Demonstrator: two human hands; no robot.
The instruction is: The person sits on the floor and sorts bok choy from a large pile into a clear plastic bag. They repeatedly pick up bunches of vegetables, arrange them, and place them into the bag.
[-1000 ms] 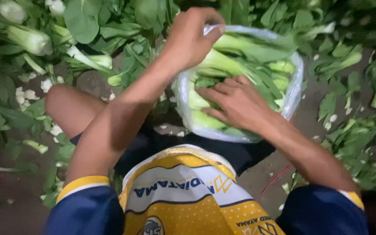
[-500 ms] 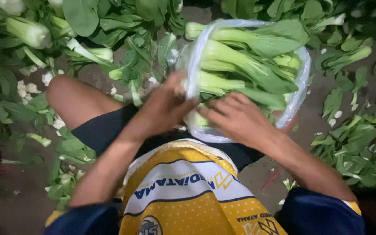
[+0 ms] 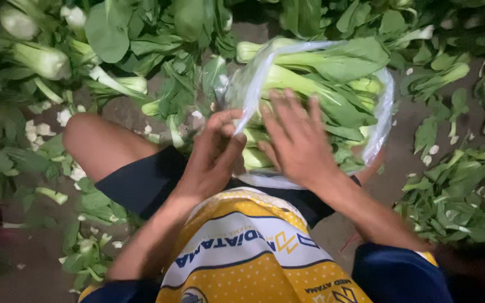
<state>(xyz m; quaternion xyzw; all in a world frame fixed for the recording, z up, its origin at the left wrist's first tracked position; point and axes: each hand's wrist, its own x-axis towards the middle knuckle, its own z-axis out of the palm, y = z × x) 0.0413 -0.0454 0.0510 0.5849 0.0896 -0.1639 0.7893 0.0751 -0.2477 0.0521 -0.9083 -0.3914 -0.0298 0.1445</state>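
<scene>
A thin, clear plastic bag (image 3: 380, 120) sits right in front of the person's lap, crinkled and glossy, its mouth turned toward them. It is stuffed with bok choy (image 3: 332, 84): thick, pale green stalks, smooth and ribbed, laid on their sides, with broad, dark, floppy leaves fanning toward the far end of the bag.

The left hand (image 3: 211, 160) is at the bag's near left edge, thumb and fingers pinched shut on a strip of the filmy plastic, which is drawn up taut from that grip. The right hand (image 3: 298, 143) lies flat just beside it on the bag's near side, fingers spread and pressing on the stalks inside; it clamps nothing, and it looks slightly blurred.

Left of the bag, a bare knee (image 3: 94, 140) juts out from dark shorts (image 3: 141, 182), and nearer than the bag a yellow and white jersey (image 3: 248, 252) with a dotted texture fills the lower middle of the view.

All around the bag, loose bok choy (image 3: 40, 59) is heaped on the dull grey floor (image 3: 405, 163): plump white-based heads to the left of it, limp leafy bunches beyond and to the right. Small pale stem trimmings (image 3: 35, 129) are scattered on the floor left of the bag, beyond the knee.
</scene>
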